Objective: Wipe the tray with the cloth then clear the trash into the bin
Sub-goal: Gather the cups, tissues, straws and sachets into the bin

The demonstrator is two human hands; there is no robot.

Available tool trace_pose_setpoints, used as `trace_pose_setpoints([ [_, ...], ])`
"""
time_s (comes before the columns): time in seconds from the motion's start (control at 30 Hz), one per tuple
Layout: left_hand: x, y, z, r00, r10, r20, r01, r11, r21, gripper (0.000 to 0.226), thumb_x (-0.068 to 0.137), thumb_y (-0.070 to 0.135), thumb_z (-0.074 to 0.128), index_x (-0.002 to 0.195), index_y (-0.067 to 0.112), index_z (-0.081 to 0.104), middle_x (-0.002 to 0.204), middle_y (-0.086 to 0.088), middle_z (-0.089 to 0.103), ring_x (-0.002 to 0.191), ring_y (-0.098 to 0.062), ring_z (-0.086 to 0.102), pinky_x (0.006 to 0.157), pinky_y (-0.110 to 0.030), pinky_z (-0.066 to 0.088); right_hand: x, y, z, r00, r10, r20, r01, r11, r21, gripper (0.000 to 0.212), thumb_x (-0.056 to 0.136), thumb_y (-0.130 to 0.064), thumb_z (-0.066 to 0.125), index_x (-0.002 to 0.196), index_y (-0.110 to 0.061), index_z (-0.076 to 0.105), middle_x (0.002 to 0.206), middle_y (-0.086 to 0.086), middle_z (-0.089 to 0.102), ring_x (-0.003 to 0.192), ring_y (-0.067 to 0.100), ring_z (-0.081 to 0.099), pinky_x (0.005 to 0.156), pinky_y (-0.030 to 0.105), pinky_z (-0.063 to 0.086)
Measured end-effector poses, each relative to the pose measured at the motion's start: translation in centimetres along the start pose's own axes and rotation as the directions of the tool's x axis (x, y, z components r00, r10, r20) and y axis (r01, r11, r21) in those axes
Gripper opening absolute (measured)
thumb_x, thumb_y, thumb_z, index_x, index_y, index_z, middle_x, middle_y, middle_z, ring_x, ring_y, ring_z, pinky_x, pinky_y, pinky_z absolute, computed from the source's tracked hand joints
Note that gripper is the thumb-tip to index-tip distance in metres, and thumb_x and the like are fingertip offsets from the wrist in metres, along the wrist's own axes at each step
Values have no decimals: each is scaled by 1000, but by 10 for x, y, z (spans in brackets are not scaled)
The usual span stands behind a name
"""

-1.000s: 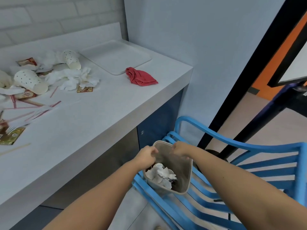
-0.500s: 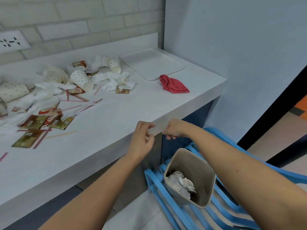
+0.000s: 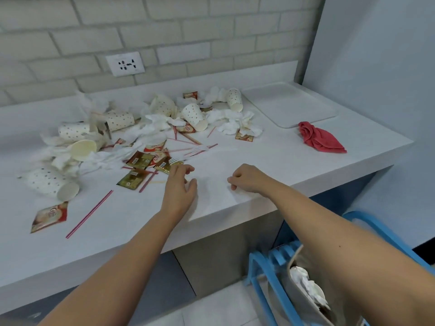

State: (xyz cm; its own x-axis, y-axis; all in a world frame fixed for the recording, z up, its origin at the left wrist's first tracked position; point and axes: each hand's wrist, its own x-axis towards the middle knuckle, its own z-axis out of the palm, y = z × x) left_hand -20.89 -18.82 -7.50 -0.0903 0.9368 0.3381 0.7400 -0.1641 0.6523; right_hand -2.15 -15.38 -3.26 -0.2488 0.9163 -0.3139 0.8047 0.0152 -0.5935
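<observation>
A white tray (image 3: 290, 107) lies at the counter's far right corner, with a crumpled red cloth (image 3: 319, 137) just in front of it. Trash (image 3: 150, 130) covers the left and middle of the counter: dotted paper cups, tissues, sachets, straws and a plastic fork. My left hand (image 3: 180, 184) hovers over the counter near the sachets, fingers loosely spread and holding nothing. My right hand (image 3: 247, 177) rests near the counter's front edge with its fingers curled under, empty. The grey bin (image 3: 303, 292) with white waste inside stands on a blue chair at the lower right, partly hidden by my right arm.
A blue slatted chair (image 3: 266, 278) stands under the counter's right end. A wall socket (image 3: 125, 64) is on the brick wall behind the counter (image 3: 270, 158). A pale wall closes the right side.
Both hands have risen from the bin's rim to the counter top. The view has swung up and left, from the chair to the trash pile.
</observation>
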Motion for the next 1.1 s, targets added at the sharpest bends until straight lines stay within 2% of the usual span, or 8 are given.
trace_pose_setpoints([
  [0.13,15,-33,-32,993,-105,-48,108,992,60,25,90,7,54,114,5,58,121,-11,47,107,-25,50,88,-27,40,26,-23,12,999,-32,-41,33,999,20,23,93,-12,50,84,3,65,76,1,61,59,8,44,51,17,31],
  [0.23,29,-52,-50,966,-242,-92,253,958,138,28,88,9,55,116,6,59,126,-14,46,119,-30,43,98,-36,37,49,-32,19,992,-41,-118,41,999,5,27,89,-5,46,98,13,64,104,19,69,79,22,57,62,24,38],
  [0.3,39,-62,-61,937,-333,-106,349,906,239,33,89,18,56,120,8,57,129,-15,44,119,-32,41,100,-41,37,62,-38,21,983,-44,-176,40,999,-23,27,88,-3,44,97,9,66,107,16,68,97,28,61,71,24,39],
  [0.47,56,-72,-76,857,-513,-57,477,745,467,62,85,48,58,130,9,44,134,-16,40,125,-34,37,100,-45,36,89,-50,23,952,-32,-303,7,997,-81,30,90,-2,49,118,-5,59,123,12,47,121,31,46,96,34,40],
  [0.67,63,-84,-76,820,-573,-7,521,740,425,70,83,49,62,132,5,37,130,-18,40,124,-34,39,97,-42,39,111,-57,21,938,-19,-346,-65,971,-229,55,91,4,38,143,-11,35,143,11,33,130,32,30,100,39,37],
  [0.83,72,-97,-85,777,-629,29,551,701,453,78,74,56,69,126,5,42,126,-16,48,120,-31,46,95,-38,42,124,-57,22,956,-15,-292,-103,917,-385,47,91,0,38,137,-11,43,136,11,41,127,32,33,102,37,35],
  [0.93,77,-102,-89,775,-615,145,523,753,400,52,74,45,74,101,5,54,102,-8,62,98,-23,56,78,-30,45,128,-57,21,962,14,-273,-133,896,-423,35,92,-5,40,123,-12,55,129,11,43,123,31,35,100,37,33],
  [1.1,82,-100,-100,777,-580,247,502,806,315,38,81,31,71,66,13,41,68,0,45,67,-14,44,52,-21,30,131,-61,14,991,40,-124,-91,893,-442,23,86,-5,48,105,-13,59,122,7,56,118,28,43,94,37,30],
])
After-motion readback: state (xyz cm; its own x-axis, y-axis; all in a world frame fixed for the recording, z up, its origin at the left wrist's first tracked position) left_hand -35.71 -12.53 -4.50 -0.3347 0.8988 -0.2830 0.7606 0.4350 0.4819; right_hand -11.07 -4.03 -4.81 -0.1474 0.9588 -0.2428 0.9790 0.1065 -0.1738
